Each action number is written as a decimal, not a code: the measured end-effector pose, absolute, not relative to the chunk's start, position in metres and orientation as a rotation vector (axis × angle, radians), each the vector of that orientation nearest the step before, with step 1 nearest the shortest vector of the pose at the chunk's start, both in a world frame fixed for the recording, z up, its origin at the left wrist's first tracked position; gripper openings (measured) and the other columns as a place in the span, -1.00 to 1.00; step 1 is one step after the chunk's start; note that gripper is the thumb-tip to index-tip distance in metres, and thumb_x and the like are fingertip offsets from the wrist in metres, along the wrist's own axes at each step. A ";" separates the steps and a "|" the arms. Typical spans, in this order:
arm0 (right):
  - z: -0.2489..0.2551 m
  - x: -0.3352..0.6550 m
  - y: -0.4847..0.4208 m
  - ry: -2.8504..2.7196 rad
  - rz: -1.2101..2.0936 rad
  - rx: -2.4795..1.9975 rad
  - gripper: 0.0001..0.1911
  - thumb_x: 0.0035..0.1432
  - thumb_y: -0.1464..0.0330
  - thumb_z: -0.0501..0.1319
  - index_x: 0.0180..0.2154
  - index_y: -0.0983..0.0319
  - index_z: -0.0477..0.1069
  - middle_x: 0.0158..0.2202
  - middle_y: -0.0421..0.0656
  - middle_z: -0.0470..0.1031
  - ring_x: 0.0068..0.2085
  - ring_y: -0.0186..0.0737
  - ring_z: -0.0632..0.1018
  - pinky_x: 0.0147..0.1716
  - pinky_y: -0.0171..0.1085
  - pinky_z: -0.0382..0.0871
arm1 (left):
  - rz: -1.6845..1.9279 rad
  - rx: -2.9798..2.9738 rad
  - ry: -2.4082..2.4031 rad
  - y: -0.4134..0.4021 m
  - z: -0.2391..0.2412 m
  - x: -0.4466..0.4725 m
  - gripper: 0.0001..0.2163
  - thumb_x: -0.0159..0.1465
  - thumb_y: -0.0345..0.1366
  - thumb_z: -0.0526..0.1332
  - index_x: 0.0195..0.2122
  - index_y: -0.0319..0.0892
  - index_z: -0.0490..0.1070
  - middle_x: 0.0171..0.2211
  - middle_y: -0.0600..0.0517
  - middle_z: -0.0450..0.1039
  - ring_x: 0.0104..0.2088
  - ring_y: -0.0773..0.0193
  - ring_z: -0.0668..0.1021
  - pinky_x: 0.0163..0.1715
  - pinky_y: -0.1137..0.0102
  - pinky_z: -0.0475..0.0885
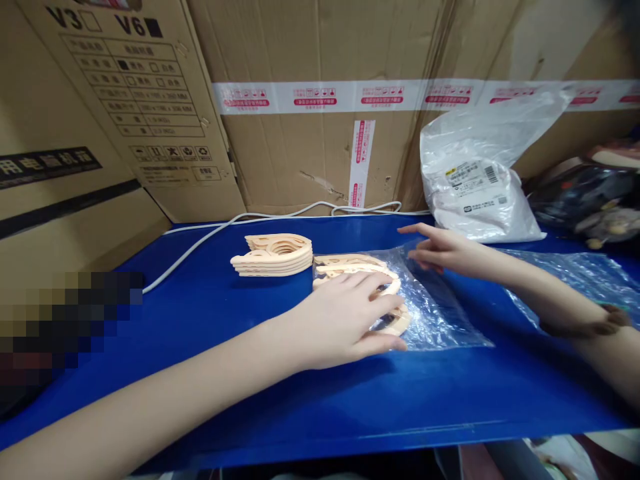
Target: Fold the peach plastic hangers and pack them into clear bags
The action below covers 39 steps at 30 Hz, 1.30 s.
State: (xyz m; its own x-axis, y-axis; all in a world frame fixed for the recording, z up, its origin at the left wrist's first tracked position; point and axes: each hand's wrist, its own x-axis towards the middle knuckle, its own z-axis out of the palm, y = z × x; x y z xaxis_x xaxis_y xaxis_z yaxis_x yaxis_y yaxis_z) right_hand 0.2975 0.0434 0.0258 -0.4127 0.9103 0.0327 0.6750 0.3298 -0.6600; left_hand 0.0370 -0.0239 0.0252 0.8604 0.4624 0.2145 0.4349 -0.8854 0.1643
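Note:
My left hand (345, 317) lies palm down with its fingers spread over several peach plastic folding hangers (350, 267). They lie in a clear plastic bag (440, 320), its loose end spread out to the right; my hand covers part of them. To the left of the bag sits a neat stack of the same folded hangers (275, 257). Above the bag's far right edge hovers my right hand (435, 248), its index finger stretched out and the others loosely bent. Nothing shows in its grasp.
Behind the blue table (225, 387) stand large cardboard boxes (310, 153). A white cable (200, 237) runs along the back. At the back right stands a white labelled plastic bag (475, 180). Another clear plastic bag (575, 273) lies beneath my right forearm.

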 end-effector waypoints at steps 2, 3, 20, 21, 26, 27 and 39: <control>0.030 0.290 0.040 -2.002 0.950 -1.309 -0.47 0.17 0.20 0.14 0.14 0.21 0.17 -0.57 -0.31 0.37 -0.59 -0.32 0.36 -0.61 -0.30 0.23 | 0.412 2.959 0.731 -0.024 0.021 0.043 -0.64 0.39 -0.06 0.02 0.00 -0.17 0.41 0.08 -0.13 0.36 0.12 0.05 0.39 0.09 0.19 0.33; 0.032 0.286 0.038 -1.904 0.996 -1.282 -0.50 0.17 0.22 0.14 0.12 0.20 0.19 -0.56 -0.30 0.38 -0.57 -0.32 0.38 -0.59 -0.30 0.24 | 0.441 2.967 0.723 -0.024 0.019 0.045 -0.66 0.40 -0.10 0.00 -0.02 -0.18 0.42 0.07 -0.12 0.37 0.11 0.07 0.39 0.09 0.21 0.33; 0.027 0.266 0.015 -2.352 0.958 -0.881 -0.32 0.16 0.21 0.23 0.27 0.12 0.08 0.17 -0.04 0.36 0.19 -0.03 0.36 0.19 0.01 0.18 | 0.772 3.252 0.332 -0.030 0.003 0.043 -0.60 0.37 -0.14 0.06 0.08 -0.31 0.42 0.31 -0.13 0.14 0.34 0.03 0.12 0.32 0.15 0.04; 0.025 0.265 0.014 -2.420 0.857 -0.866 -0.33 0.15 0.19 0.24 0.26 0.12 0.11 0.21 -0.04 0.30 0.23 -0.03 0.31 0.21 0.00 0.15 | 0.766 3.252 0.324 -0.029 0.002 0.044 -0.58 0.36 -0.14 0.07 0.09 -0.36 0.40 0.30 -0.16 0.14 0.32 0.01 0.15 0.32 0.15 0.05; 0.019 0.255 0.011 -2.611 0.458 -0.831 -0.36 0.22 0.12 0.17 0.26 0.20 0.14 0.29 0.03 0.17 0.29 0.02 0.20 0.24 0.05 0.09 | 0.941 3.172 0.301 -0.027 -0.001 0.044 -0.57 0.36 -0.16 0.07 0.06 -0.44 0.40 0.15 -0.18 0.38 0.17 0.05 0.37 0.25 0.22 0.19; 0.018 0.253 0.010 -2.637 0.418 -0.826 -0.36 0.24 0.11 0.13 0.27 0.20 0.13 0.31 0.04 0.15 0.30 0.03 0.18 0.24 0.07 0.07 | 0.993 3.149 0.287 -0.027 -0.001 0.043 -0.59 0.36 -0.18 0.07 0.04 -0.43 0.42 0.09 -0.16 0.44 0.12 0.08 0.42 0.21 0.24 0.24; 0.000 0.229 -0.008 -2.696 -0.050 -1.118 -0.38 0.26 0.18 0.07 0.31 0.15 0.10 0.35 0.10 0.04 0.29 0.20 0.19 0.17 0.16 0.12 | 1.131 3.185 0.016 -0.031 0.002 0.045 -0.75 0.33 -0.33 0.09 -0.41 -0.24 0.52 -0.37 0.01 0.53 -0.33 0.27 0.52 -0.32 0.38 0.41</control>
State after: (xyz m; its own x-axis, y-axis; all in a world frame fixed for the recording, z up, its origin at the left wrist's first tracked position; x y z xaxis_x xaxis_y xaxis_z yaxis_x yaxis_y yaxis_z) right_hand 0.2294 -0.0075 -0.0001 -0.6854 0.6951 0.2169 0.7026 0.7095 -0.0535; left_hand 0.0448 -0.0310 0.0020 0.7792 -0.0703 0.6228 0.0878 -0.9717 -0.2195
